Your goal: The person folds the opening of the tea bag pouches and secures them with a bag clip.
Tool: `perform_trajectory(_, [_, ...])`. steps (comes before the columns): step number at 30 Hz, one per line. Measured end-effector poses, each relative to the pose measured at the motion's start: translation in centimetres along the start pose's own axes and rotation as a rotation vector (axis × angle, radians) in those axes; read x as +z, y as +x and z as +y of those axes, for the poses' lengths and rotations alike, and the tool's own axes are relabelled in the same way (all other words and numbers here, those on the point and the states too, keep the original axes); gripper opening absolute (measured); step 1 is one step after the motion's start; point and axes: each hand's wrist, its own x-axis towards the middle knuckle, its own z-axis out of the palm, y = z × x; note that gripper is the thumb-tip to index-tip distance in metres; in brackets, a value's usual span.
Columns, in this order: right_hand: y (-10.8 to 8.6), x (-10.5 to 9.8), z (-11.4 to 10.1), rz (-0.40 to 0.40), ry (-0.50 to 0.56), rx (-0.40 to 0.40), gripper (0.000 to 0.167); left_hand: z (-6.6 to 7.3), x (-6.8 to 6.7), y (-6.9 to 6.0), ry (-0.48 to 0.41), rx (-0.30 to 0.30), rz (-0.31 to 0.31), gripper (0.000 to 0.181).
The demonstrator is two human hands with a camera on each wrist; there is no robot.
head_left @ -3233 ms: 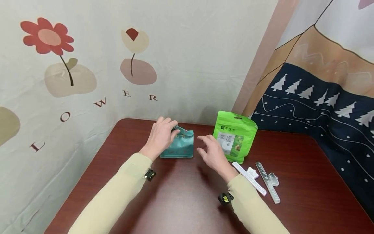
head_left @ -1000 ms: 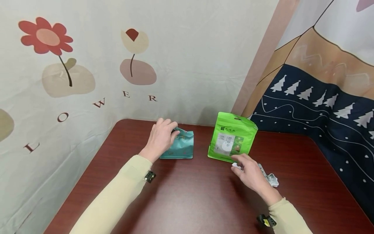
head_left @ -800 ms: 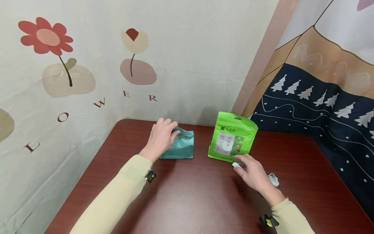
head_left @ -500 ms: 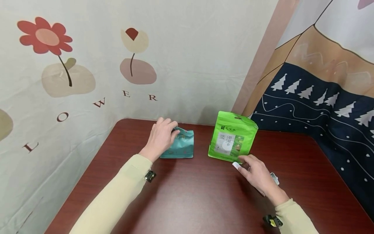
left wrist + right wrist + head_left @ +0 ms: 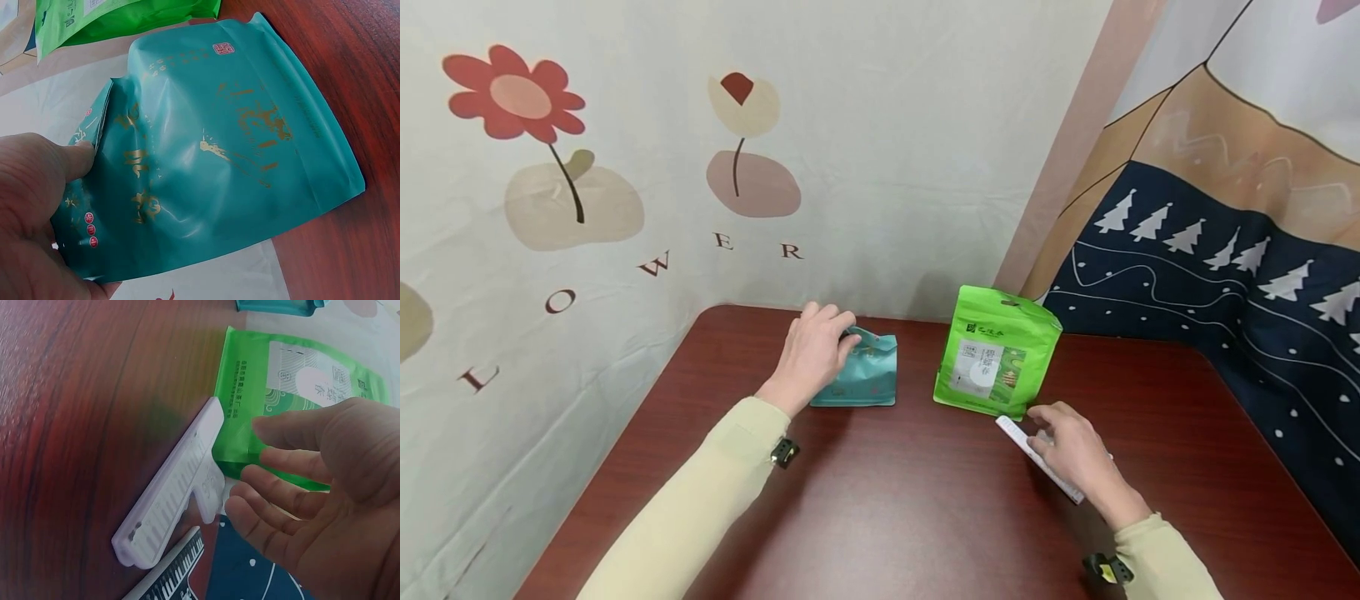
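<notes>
Left hand [image 5: 808, 357] pinching teal pouch [image 5: 206, 169] by its top, right hand [image 5: 1075, 450] hovering near white clip [image 5: 170, 487] (fingers loosely parted, gripping nothing)

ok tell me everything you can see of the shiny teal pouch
The shiny teal pouch looks like plastic or foil, with gold lettering, small round red marks and a square red seal. Its body is lightly creased and its top folded over. It stands upright on the dark reddish-brown table, left of the bright green pouch in the head view, not touching it. The left hand pinches the folded top, thumb on the flap. Its contents are hidden.
</notes>
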Motion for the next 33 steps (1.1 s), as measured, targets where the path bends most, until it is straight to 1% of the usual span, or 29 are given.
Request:
perform_trajectory(6, [-0.1,-0.1,0.5,-0.025,-0.013,0.02,0.031,0.1,-0.1,0.0,-0.005,0.002,0.003,0.01])
perform_trajectory(11, [-0.1,-0.2,0.8,-0.048,-0.017,0.037,0.033,0.1,-0.2,0.0,-0.008,0.004,0.003,0.01])
perform_trajectory(19, [-0.2,-0.2,1.2,-0.104,-0.049,0.069,0.033,0.2,-0.3,0.0,-0.007,-0.006,-0.016,0.01])
perform_trajectory(26, [-0.1,0.0,1.6,-0.149,-0.078,0.093,0.034,0.3,-0.4,0.0,-0.005,-0.006,-0.014,0.01])
perform_trajectory(33, [0.1,-0.1,1.5,-0.174,-0.097,0.111,0.031,0.3,-0.4,0.0,-0.009,-0.001,-0.009,0.01])
